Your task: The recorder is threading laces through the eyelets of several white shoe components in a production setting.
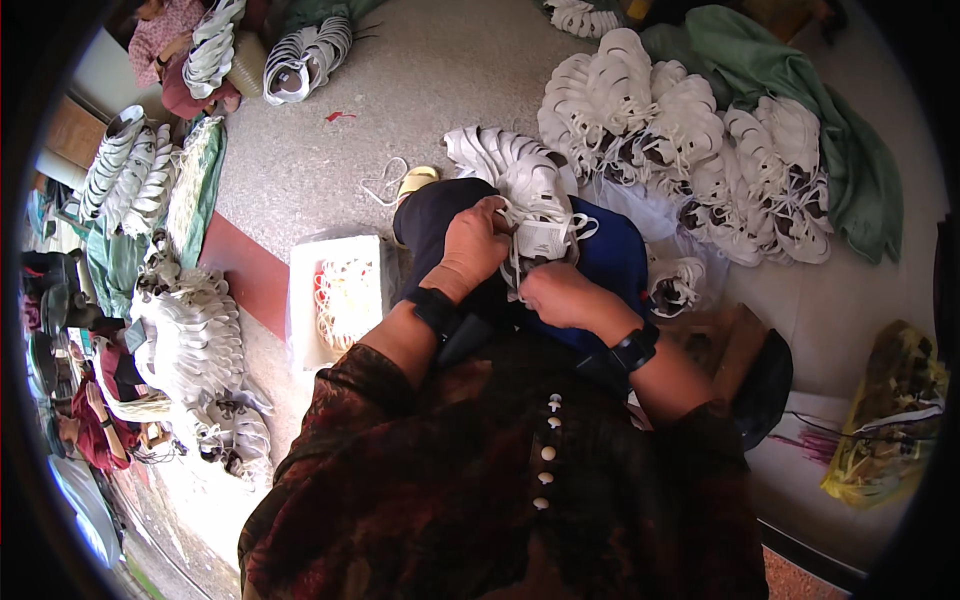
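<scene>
A row of nested white shoe uppers lies across my lap. The nearest upper has its tongue facing up and loose white shoelace loops at its sides. My left hand is closed at this upper's left edge, thumb and fingers pinching a white shoelace beside the eyelets. Below the tongue, my right hand has its fingers pressed together at the opening, by a hanging shoelace end. Its fingertips are partly hidden, so what they hold is hard to make out.
A white foam box of laces stands at my left. Piles of white uppers lie ahead right, beside green cloth; more stacks lie left. Other people sit far left. A yellow bag is at right.
</scene>
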The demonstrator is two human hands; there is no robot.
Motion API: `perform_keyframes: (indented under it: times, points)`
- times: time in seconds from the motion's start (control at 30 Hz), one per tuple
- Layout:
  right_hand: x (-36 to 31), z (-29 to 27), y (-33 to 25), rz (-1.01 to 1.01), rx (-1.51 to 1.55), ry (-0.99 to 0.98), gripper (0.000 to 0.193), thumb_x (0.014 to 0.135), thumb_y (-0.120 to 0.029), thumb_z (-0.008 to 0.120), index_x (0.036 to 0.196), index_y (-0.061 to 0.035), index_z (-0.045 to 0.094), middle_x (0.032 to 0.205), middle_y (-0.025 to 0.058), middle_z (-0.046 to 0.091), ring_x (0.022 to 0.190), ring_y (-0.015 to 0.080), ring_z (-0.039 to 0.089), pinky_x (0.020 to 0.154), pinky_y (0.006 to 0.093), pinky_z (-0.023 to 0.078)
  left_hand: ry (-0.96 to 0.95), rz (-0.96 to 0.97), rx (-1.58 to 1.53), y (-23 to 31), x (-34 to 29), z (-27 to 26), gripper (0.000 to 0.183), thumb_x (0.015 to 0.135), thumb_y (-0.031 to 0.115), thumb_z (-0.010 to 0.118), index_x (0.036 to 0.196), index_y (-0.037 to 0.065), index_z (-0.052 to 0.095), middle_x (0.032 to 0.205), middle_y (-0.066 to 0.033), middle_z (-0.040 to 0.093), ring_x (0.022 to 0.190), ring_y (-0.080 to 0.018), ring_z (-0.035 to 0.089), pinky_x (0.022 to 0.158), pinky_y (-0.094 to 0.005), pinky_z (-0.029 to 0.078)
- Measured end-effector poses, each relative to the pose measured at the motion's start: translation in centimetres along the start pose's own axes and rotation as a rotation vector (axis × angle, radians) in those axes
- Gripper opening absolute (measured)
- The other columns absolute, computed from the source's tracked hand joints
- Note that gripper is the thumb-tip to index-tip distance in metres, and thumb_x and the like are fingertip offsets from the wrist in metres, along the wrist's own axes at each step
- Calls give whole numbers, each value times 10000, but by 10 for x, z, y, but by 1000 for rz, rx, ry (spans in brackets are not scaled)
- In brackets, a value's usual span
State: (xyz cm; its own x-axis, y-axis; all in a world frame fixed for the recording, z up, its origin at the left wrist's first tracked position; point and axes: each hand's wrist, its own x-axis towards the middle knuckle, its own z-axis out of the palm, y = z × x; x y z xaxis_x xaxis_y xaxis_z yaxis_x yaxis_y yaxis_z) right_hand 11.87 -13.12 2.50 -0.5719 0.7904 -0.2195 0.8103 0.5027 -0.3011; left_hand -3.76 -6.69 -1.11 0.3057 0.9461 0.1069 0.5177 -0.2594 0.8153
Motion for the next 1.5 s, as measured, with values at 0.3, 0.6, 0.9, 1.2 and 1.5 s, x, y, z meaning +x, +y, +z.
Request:
perform_keyframes:
  times: [0.3, 0.6, 0.9, 1.2, 1.5]
  points:
    - [-14, 35, 6, -10, 23, 452, 123, 704, -116, 589, 784, -37, 539, 667, 165, 527, 639, 324, 555, 590, 413, 451, 38, -142, -406, -6, 7, 9, 435, 712, 76, 653, 1109, -1, 494, 816, -80, 632, 728, -182, 610, 697, -275, 477]
    - [-15, 44, 8, -50, -61, 523, 138, 637, -56, 613, 749, -40, 534, 741, 143, 501, 703, 317, 530, 606, 396, 436, 51, -191, -1071, -14, 11, -13, 178, 816, 45, 577, 989, 18, 545, 804, -15, 570, 737, -103, 530, 697, -243, 448]
    - [-57, -22, 39, 158, 1467, 895, 211, 701, 10, 652, 901, -35, 601, 823, -25, 600, 750, 48, 531, 687, 200, 429, 139, -181, -694, -25, 0, -27, 101, 858, 112, 566, 883, 15, 578, 786, 5, 583, 714, -68, 520, 652, -216, 433]
    - [-36, 1, -2, 57, 227, 491, 211, 681, 19, 590, 867, -4, 494, 830, 206, 570, 837, 386, 552, 710, 442, 442, 124, -58, -542, -26, -3, -22, 64, 843, 23, 534, 793, 0, 568, 717, 13, 555, 677, -64, 500, 658, -212, 426]
    - [-2, 11, 14, 201, 81, 369, 378, 557, -111, 741, 891, -28, 585, 959, 132, 570, 923, 326, 524, 837, 392, 379, 162, -97, -354, -22, -7, -35, 36, 784, 18, 566, 809, 5, 589, 698, -38, 598, 647, -109, 557, 623, -240, 450]
